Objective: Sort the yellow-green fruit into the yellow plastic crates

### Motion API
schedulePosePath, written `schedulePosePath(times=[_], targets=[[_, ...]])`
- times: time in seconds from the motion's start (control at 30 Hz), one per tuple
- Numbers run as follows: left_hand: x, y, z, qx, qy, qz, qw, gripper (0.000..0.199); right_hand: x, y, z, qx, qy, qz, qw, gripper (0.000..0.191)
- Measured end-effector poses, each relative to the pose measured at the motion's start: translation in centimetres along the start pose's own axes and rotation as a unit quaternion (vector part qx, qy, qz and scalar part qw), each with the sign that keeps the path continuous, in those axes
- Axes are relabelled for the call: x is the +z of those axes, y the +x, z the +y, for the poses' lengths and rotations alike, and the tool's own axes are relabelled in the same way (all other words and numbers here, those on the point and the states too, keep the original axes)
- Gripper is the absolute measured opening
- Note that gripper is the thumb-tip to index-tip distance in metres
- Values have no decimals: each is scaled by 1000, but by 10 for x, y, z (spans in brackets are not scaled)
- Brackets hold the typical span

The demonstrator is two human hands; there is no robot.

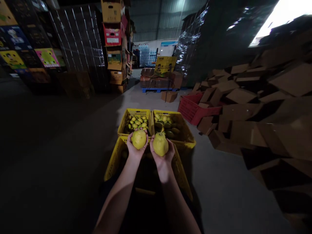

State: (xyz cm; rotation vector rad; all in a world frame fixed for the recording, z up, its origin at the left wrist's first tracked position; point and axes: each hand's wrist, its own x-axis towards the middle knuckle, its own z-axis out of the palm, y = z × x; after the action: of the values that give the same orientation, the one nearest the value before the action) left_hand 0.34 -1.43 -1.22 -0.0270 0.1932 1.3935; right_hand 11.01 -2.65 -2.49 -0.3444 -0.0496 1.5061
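A round yellow fruit [139,139] rests in my left hand [133,150], its fingers curled around the sides. My right hand [162,159] cups a pear-shaped yellow-green fruit [160,145] with its narrow end pointing away from me. Both are held side by side above a large yellow crate [110,161], whose inside is mostly dark and hidden by my arms. Beyond stand two more yellow crates. The left crate [121,122] holds many small yellow fruits [137,123]; the right crate [188,133] holds yellow and greener, longer fruits [168,125].
Flattened and loose cardboard boxes [253,112] heap up on the right, beside a red crate [192,109]. Ahead, a blue pallet [159,89] carries cartons and a yellow box [165,65]. Stacked boxes [114,61] and wrapped pallets [80,45] stand at the left back. Grey floor [216,182] surrounds the crates.
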Motion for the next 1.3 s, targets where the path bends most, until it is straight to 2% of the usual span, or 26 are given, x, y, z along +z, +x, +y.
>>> schedulePosePath(times=[0.13, 0.27, 0.33, 0.4, 0.53, 0.67, 0.77, 0.87, 0.97, 1.13, 1.3], targets=[[6, -8, 3, -28, 63, -59, 996, 14, 1, -4, -3, 14, -15, -44, 999, 17], [9, -17, 6, -57, 157, -110, 980, 28, 4, -12, -6, 30, -49, -122, 991, 17], [8, -19, 8, -69, 175, -138, 972, 32, 5, -16, -8, 29, -69, -165, 983, 19], [7, -20, 10, -75, 179, -146, 970, 33, 5, -18, -9, 27, -86, -183, 979, 21], [8, -20, 12, -63, 162, -107, 979, 31, 2, -15, -9, 33, -90, -152, 984, 17], [8, -18, 12, -55, 122, -110, 985, 19, 0, -10, -7, 38, -49, -97, 993, 13], [6, -13, 10, -35, 67, -67, 995, 15, 1, -7, -6, 35, -15, -53, 998, 17], [2, -6, 7, 7, 23, -18, 1000, 18, 1, -3, -6, 17, 16, -26, 999, 18], [-1, -1, 6, 31, 6, -1, 1000, 21, -2, 0, -5, 8, 31, -9, 999, 19], [3, -7, 7, -8, 46, -37, 998, 14, -4, 0, -4, 8, 6, -32, 999, 18], [8, -16, 3, -27, 144, -121, 982, 15, 1, -5, -4, 18, -38, -65, 997, 22]])
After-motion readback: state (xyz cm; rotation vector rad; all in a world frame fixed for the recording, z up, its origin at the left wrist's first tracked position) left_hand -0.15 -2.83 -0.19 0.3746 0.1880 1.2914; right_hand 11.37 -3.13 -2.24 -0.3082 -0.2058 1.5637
